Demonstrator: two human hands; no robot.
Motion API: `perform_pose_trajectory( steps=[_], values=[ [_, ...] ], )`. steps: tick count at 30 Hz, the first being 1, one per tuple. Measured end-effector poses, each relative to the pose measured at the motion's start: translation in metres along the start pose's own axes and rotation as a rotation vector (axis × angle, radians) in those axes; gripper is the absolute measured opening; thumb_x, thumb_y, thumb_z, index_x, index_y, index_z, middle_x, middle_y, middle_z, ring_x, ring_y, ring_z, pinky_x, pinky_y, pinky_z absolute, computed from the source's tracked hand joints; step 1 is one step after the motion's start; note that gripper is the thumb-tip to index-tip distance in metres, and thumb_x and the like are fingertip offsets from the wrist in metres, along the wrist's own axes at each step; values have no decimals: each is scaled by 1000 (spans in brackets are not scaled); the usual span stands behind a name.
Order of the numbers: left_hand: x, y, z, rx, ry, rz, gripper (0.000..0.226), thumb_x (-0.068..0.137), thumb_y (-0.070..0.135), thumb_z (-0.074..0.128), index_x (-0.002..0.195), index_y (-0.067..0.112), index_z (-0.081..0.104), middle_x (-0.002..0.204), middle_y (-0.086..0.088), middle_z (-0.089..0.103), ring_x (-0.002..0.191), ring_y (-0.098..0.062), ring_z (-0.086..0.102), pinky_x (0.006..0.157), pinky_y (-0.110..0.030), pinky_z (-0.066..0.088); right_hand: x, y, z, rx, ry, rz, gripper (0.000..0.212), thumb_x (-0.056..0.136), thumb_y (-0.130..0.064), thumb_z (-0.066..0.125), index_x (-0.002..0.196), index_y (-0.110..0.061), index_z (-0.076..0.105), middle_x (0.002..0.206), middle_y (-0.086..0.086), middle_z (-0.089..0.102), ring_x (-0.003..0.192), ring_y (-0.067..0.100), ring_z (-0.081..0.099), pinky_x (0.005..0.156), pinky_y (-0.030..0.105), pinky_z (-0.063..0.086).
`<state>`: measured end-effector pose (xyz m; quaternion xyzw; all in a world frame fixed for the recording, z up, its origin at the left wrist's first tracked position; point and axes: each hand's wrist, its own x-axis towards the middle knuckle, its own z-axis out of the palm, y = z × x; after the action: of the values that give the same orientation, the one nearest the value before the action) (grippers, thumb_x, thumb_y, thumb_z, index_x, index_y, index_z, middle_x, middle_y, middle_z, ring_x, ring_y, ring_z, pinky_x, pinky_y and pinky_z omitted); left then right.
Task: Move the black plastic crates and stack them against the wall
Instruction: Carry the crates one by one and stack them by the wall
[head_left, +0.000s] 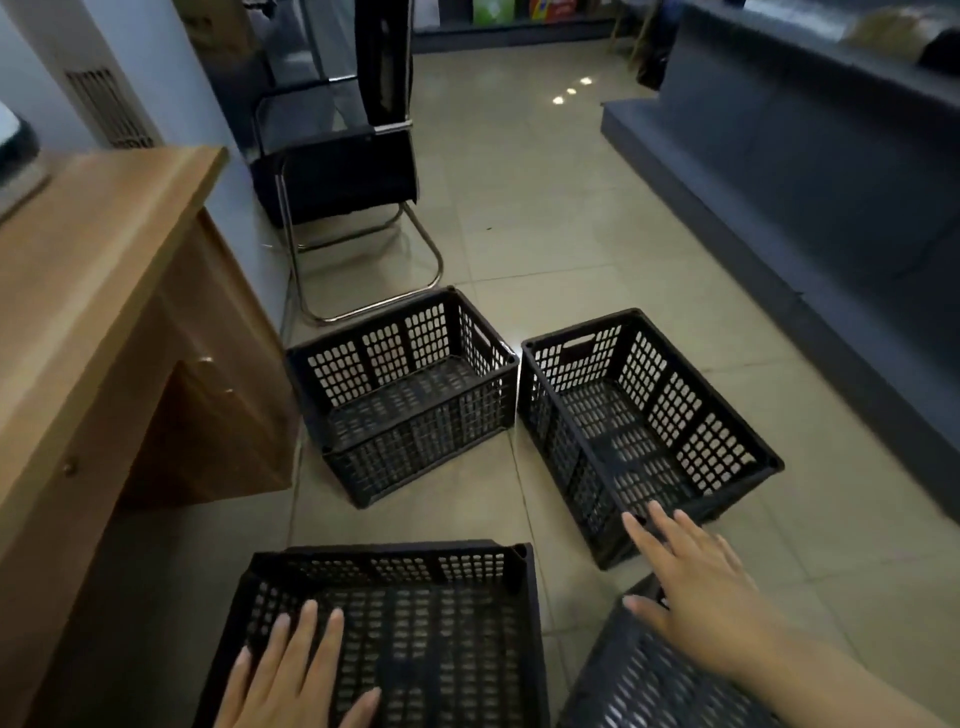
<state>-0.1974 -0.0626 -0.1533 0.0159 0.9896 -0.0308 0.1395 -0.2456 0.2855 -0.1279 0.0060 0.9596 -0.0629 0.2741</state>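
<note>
With nothing stacked yet, the left hand (296, 670) is hovering spread and empty over the crate at six o'clock (395, 623) while the right hand (691, 577), fingers loose, is reaching toward the crate at three o'clock (639, 431), which probably needs gripping by its near rim.

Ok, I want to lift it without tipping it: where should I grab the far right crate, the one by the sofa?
Probably by the slot handle in its far short wall and the matching near wall by your right hand, coming from above. The crate sits upright and open, so both ends are reachable; the near slot isn't visible.
</note>
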Motion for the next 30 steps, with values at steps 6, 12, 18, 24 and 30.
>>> perform_pose_trajectory(
  steps=[6, 12, 18, 24, 30],
  values=[
    [132, -17, 57, -42, -14, 112, 86, 87, 68, 9, 114, 11, 67, 120, -14, 64, 117, -24, 47, 98, -43, 24, 133, -1, 43, 3, -19, 155, 72, 94, -56, 31, 149, -30, -7, 159, -2, -13, 146, 19, -10, 118, 43, 2],
    [257, 1, 143, 101, 122, 127, 84, 87, 67, 8, 142, 11, 35, 149, -12, 34, 136, -21, 27, 109, -41, 11, 262, 24, 116, -22, 16, 288, 72, 94, -57, 27, 150, -25, -7, 159, -2, -11, 147, 20, -6, 118, 45, 6],
    [359, -7, 199, 139, 204, 26, 83, 84, 67, 6, 148, 17, -11, 157, -5, -17, 145, -19, -11, 116, -42, -7, 356, 62, 173, 53, 117, 389, 78, 91, -59, 34, 149, -26, -6, 160, 2, -8, 147, 24, 0, 118, 48, 10],
    [422, -32, 225, 77, 163, -98, 83, 86, 68, 11, 149, 16, -7, 158, -2, -14, 145, -18, -11, 117, -43, -5, 391, 60, 193, 65, 370, 432, 82, 88, -64, 26, 149, -21, -6, 160, 1, -1, 146, 22, 7, 116, 50, 17],
    [458, -33, 236, 1, 180, -167, 83, 87, 67, 21, 149, 16, 1, 159, -6, 7, 145, -21, 0, 117, -46, -2, 397, 42, 199, -11, 517, 454, 77, 88, -64, 15, 150, -19, 3, 159, 3, 11, 144, 22, 15, 113, 54, 12]
  ],
)
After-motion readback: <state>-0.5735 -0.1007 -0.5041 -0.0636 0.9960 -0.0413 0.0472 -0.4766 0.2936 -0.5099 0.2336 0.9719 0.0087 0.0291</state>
